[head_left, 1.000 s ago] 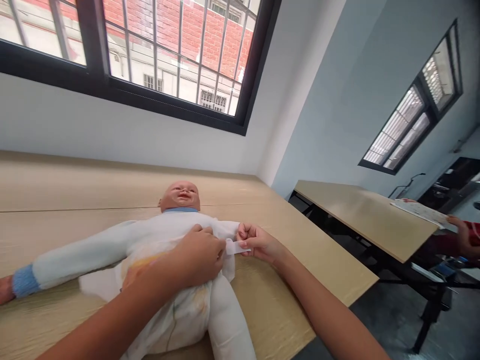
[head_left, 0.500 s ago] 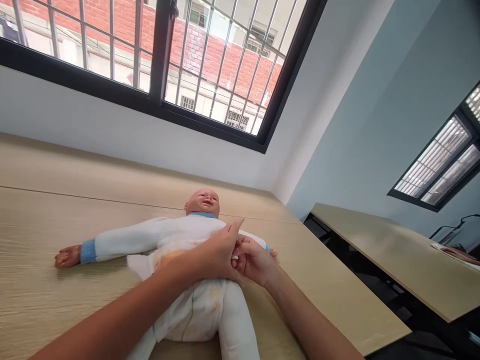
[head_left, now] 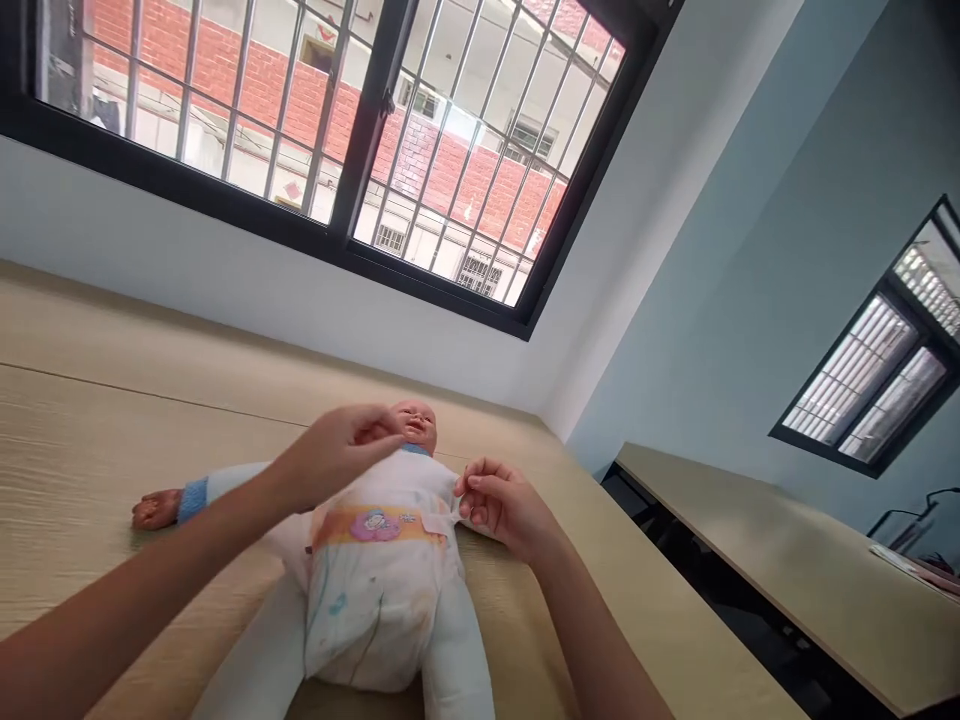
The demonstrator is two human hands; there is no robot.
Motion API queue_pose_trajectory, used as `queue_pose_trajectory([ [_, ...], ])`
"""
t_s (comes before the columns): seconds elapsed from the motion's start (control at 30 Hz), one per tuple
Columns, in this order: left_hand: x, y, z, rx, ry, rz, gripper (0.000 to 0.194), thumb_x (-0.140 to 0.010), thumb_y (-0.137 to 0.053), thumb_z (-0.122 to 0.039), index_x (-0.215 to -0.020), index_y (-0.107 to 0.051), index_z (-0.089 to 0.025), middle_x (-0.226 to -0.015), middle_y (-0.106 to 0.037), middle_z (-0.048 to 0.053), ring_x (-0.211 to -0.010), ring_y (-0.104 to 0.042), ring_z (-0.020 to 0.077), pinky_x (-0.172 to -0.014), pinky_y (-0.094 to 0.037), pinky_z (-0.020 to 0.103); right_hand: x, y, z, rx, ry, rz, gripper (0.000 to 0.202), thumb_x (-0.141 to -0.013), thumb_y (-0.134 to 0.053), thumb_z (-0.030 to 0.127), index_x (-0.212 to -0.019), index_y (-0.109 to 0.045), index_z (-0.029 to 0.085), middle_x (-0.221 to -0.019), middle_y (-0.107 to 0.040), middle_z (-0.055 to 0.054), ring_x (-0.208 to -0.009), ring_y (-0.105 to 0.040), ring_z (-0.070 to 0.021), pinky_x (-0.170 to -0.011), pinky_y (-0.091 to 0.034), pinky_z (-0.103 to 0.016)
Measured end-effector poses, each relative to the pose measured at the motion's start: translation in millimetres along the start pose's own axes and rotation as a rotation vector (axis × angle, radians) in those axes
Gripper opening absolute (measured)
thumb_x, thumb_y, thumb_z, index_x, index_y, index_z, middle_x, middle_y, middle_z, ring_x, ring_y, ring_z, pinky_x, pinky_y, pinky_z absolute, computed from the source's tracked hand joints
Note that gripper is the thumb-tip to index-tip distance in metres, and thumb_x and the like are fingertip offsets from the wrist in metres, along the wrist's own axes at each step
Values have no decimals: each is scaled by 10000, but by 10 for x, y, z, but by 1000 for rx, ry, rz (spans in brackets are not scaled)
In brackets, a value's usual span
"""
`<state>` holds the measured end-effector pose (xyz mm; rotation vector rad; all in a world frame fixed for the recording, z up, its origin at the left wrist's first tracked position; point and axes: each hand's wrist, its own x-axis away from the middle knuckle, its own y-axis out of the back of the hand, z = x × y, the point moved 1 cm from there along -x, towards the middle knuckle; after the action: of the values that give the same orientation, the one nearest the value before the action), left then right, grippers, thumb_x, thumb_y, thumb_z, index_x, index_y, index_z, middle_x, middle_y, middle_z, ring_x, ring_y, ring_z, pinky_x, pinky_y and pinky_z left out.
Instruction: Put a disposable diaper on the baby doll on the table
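A baby doll (head_left: 409,468) lies on its back on the light wooden table (head_left: 97,440), head toward the window wall. It has white clothing with blue cuffs and collar. Around its hips is a white diaper (head_left: 375,600) with an orange printed front band; a pale tab lies across the band's right end. My right hand (head_left: 506,505) pinches thin white material at the diaper's right side, by the tab. Over the doll's left-of-picture chest hovers my left hand (head_left: 349,455), fingers bent and thumb apart, with nothing visible in it. It partly covers the doll's arm and head.
A barred window (head_left: 330,130) is set in the wall behind the table. Beyond a gap on the right stands a second wooden table (head_left: 750,540), with a cloth-like item (head_left: 911,568) near its far end. Another window (head_left: 874,370) is farther right.
My left hand has lifted off the diaper and moved up and left, uncovering the front band. My right hand stays at the diaper's right side. The view has tilted slightly.
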<state>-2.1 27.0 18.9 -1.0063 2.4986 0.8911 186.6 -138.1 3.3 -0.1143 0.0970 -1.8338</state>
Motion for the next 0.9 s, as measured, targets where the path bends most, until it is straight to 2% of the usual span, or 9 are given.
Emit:
queue_pose_trajectory([
  [0.1,82,281,311,-90,122,14,344,-878,-583,-512,-757,-652,-197,-695,-649,-10,-678,-572,166,-611,-401,254,-59,-110,-62,136,-83,84,383,-661,-846,412,-786,-580,167,-699,-687,-4,-569,-642,-109,-529,-482,-208],
  [0.17,145,380,510,-141,184,101,387,-886,-564,-545,-720,-624,-200,-696,-653,-4,-671,-560,170,-608,-389,258,-131,-189,-117,288,-146,103,380,-666,-836,426,-766,-574,168,-645,-665,4,-527,-612,-107,-508,-471,-217],
  [0.27,229,468,701,-156,293,274,471,-870,-544,-636,-703,-624,-203,-702,-662,10,-636,-544,176,-580,-369,269,-216,-277,-74,403,-128,85,374,-712,-779,466,-767,-547,178,-655,-676,-9,-523,-610,-113,-508,-470,-228],
  [0.43,311,603,695,-69,433,433,479,-794,-608,-660,-669,-671,-201,-677,-655,25,-598,-527,174,-571,-370,274,-225,-659,226,635,70,138,262,-838,-676,410,-787,-552,185,-711,-643,1,-589,-604,-116,-559,-468,-246],
  [0.53,355,643,640,144,508,576,381,-708,-734,-566,-871,-722,-222,-779,-693,23,-681,-608,198,-617,-455,273,-260,-1057,318,971,182,307,204,-856,-677,395,-935,-643,210,-803,-659,-9,-724,-624,-151,-580,-428,-252],
  [0.6,376,634,632,299,480,636,399,-644,-802,-423,-983,-699,-238,-786,-696,11,-703,-624,199,-620,-477,270,-359,-1257,319,1176,140,378,302,-805,-738,446,-996,-653,227,-836,-662,-14,-776,-619,-178,-582,-405,-263],
  [0.67,376,601,652,410,407,594,405,-601,-808,-277,-979,-667,-238,-733,-678,-14,-669,-611,177,-590,-459,247,-508,-1350,305,1264,93,392,391,-751,-783,492,-991,-636,221,-886,-665,-23,-826,-613,-195,-601,-403,-271],
  [0.73,358,554,684,483,347,501,394,-607,-791,-208,-972,-645,-231,-716,-671,-31,-653,-610,157,-584,-446,230,-668,-1340,286,1211,66,428,442,-723,-810,502,-997,-613,216,-946,-667,-22,-857,-608,-190,-622,-412,-267],
  [0.9,300,465,699,691,318,380,527,-702,-818,-266,-1168,-572,-244,-766,-702,-26,-670,-637,154,-615,-464,249,-941,-1108,193,928,-55,638,422,-688,-862,480,-889,-631,189,-776,-589,29,-723,-529,-123,-598,-373,-237],
])
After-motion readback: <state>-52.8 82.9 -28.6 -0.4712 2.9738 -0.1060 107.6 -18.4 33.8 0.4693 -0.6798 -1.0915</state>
